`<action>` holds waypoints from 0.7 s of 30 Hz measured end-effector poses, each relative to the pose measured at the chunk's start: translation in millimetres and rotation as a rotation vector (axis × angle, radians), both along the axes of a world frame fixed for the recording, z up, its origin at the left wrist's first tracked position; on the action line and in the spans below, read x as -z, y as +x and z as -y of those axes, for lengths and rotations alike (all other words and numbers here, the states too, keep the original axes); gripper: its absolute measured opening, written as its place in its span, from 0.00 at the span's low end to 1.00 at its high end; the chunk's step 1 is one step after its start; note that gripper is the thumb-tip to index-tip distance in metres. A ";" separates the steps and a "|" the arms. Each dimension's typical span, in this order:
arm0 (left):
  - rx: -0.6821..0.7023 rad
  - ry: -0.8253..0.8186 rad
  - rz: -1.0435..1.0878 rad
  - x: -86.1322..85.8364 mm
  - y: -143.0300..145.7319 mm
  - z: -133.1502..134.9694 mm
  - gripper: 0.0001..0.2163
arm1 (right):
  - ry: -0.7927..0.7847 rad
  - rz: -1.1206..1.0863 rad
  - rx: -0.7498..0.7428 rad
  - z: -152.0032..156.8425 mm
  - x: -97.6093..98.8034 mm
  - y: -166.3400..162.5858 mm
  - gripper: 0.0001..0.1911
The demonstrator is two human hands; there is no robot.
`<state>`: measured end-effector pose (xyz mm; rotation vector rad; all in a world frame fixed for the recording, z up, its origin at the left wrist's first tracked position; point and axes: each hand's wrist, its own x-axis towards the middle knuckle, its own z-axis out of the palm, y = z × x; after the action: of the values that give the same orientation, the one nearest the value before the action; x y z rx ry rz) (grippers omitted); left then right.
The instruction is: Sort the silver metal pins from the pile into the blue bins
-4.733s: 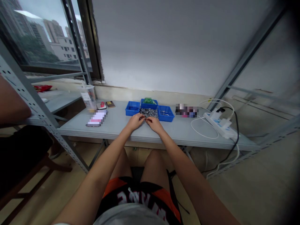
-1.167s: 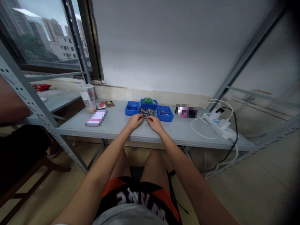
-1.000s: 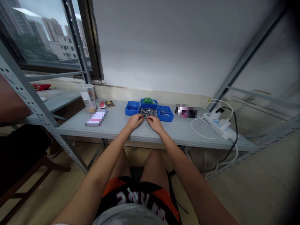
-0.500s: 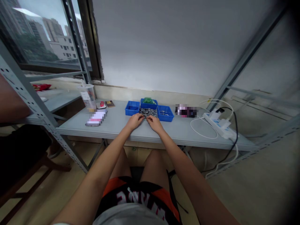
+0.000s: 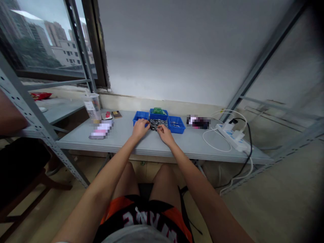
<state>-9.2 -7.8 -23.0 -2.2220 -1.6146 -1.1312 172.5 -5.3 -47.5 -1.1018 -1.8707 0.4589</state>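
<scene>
Both my hands rest on a grey table (image 5: 121, 140) at a pile of small shiny metal parts (image 5: 158, 123). My left hand (image 5: 139, 127) has curled fingers at the pile's left edge, by the left blue bin (image 5: 138, 117). My right hand (image 5: 162, 132) pinches at the near edge of the pile. What either hand holds is too small to name. A right blue bin (image 5: 177, 124) holds a few metal parts. A rear blue bin (image 5: 158, 113) holds green pieces.
A clear plastic cup (image 5: 92, 106), a small red-and-white item (image 5: 107, 115) and a dark small box (image 5: 116, 114) stand at the back left. A white power strip (image 5: 233, 138) with white and black cables lies at the right. Metal shelf posts flank the table. A window is at left.
My left hand has shifted a little left, toward the left blue bin. The view has tilted slightly. The right hand stays at the pile.
</scene>
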 end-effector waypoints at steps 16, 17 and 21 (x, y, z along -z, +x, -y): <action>0.078 -0.165 -0.253 9.4 28.3 -0.6 0.09 | -0.069 0.186 0.162 -3.5 -2.5 2.4 0.10; 0.071 -0.177 -0.243 12.5 27.8 -1.2 0.09 | -0.078 0.231 0.162 -5.6 -3.1 2.2 0.09; 0.054 -0.194 -0.205 18.3 21.3 -1.7 0.10 | -0.086 0.317 0.151 -13.6 -4.4 -0.7 0.07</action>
<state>12.1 -6.2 -41.3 -2.4227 -1.6491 -0.7561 171.7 8.3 -43.1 -1.4294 -2.0341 0.2931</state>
